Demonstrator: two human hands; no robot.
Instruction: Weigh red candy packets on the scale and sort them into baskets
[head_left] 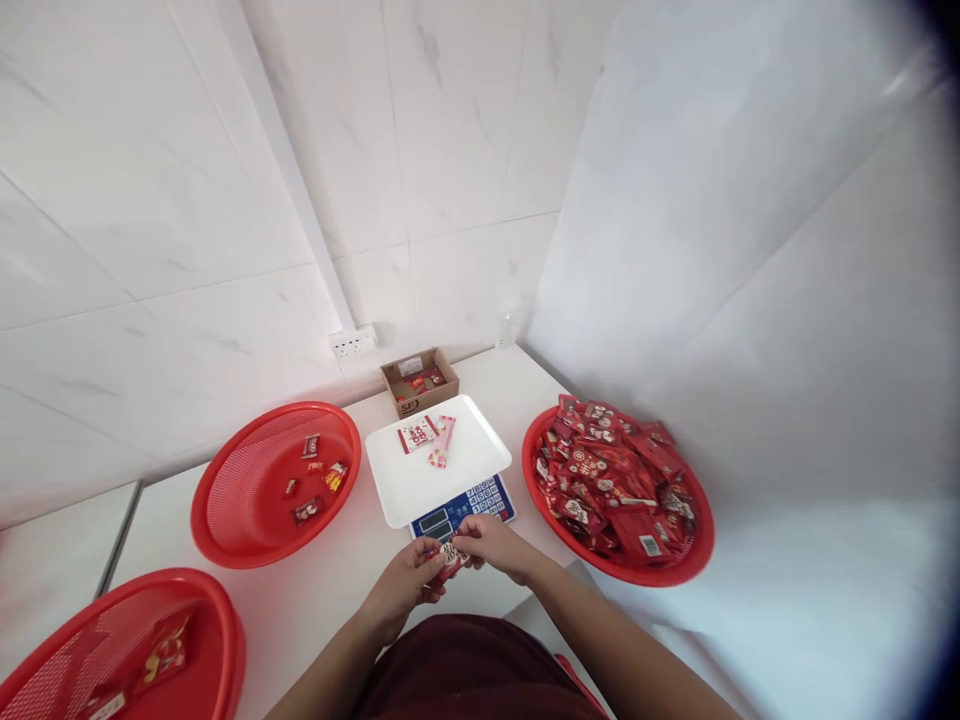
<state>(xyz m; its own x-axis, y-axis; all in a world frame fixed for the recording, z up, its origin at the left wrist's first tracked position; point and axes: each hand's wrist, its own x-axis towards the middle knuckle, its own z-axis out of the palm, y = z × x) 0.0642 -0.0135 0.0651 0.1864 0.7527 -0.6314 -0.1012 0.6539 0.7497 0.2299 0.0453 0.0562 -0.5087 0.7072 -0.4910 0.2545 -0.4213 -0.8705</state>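
Note:
A small red snack packet [452, 560] with dark lettering on a pale patch is pinched between both hands, close to my body. My left hand [412, 582] grips its left side, fingers closed. My right hand [491, 543] holds its upper right edge between thumb and fingers. Just beyond the hands stands a digital scale [442, 522] with a blue keypad, partly covered by its white tray [397, 495]. On that tray lie a white-and-red packet [418, 434] and a pink wrapped stick [442, 442].
At right, a red basket [701, 560] is heaped with red packets [611, 480]. A red basket [217, 530] at left holds several small packets, and another basket [229, 640] sits nearer. Behind the scale, a cardboard box [420, 402] contains packets. Walls border the white table [315, 600].

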